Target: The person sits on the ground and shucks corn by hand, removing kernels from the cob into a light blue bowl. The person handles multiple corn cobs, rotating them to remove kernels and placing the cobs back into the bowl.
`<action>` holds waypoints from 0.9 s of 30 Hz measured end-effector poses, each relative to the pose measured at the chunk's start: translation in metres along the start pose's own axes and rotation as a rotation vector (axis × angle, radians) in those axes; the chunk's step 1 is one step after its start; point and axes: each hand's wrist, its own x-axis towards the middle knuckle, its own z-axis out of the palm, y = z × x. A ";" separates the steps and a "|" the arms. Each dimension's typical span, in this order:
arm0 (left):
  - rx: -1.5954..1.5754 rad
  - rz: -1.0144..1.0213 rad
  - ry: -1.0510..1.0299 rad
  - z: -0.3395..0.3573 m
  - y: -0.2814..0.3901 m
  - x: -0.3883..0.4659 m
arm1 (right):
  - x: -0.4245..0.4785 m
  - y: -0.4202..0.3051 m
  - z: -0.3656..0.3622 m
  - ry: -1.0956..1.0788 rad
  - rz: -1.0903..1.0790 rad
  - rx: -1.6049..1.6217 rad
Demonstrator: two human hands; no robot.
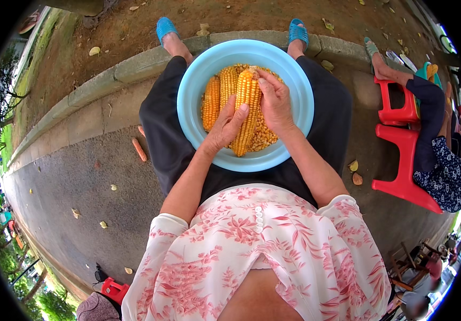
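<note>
A large ear of dried yellow corn (247,108) is held tilted over a light blue plastic basin (192,104) on my lap. My left hand (227,125) grips the cob's middle, thumb across the kernels. At the cob's upper end, the thumb and fingers of my right hand (275,98) pinch close to a pale, ragged tip with some bare patches. Two more ears lie in the basin to the left: an orange one (211,102) and a yellow one (228,85). Loose corn kernels (263,134) cover the basin's bottom, partly hidden by my hands.
Bare reddish cobs (139,150) lie on the pavement to the left. A stone kerb (138,66) runs past my feet. On the right, a person in dark trousers (427,108) sits by red plastic stools (401,160). Another red stool (114,289) stands behind me, lower left.
</note>
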 end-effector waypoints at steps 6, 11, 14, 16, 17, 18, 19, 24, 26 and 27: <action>0.058 0.048 -0.013 0.002 -0.005 -0.002 | 0.003 0.012 0.004 0.157 -0.122 -0.128; 0.116 -0.014 0.060 0.000 -0.019 -0.001 | 0.005 0.007 0.004 0.166 -0.087 -0.089; 0.113 -0.075 -0.013 0.002 -0.004 -0.002 | 0.008 0.014 0.003 0.247 -0.017 0.083; 0.075 -0.146 -0.091 -0.001 0.003 -0.002 | 0.007 0.007 0.009 0.297 0.060 0.179; 0.072 -0.131 -0.094 -0.002 0.002 -0.001 | 0.007 0.008 0.008 0.294 0.068 0.245; 0.068 -0.114 -0.096 -0.002 -0.001 0.000 | 0.007 0.009 0.005 0.290 0.074 0.310; 0.064 -0.097 -0.098 -0.002 -0.003 0.000 | 0.007 0.010 0.003 0.285 0.081 0.375; 0.108 0.044 -0.045 0.000 -0.016 0.004 | 0.007 0.012 -0.006 0.141 -0.032 0.091; 0.074 0.042 -0.074 -0.001 -0.017 0.006 | 0.008 0.017 -0.013 0.124 -0.100 -0.101; 0.049 0.031 -0.093 -0.002 -0.017 0.006 | 0.006 0.014 -0.014 0.122 -0.111 -0.222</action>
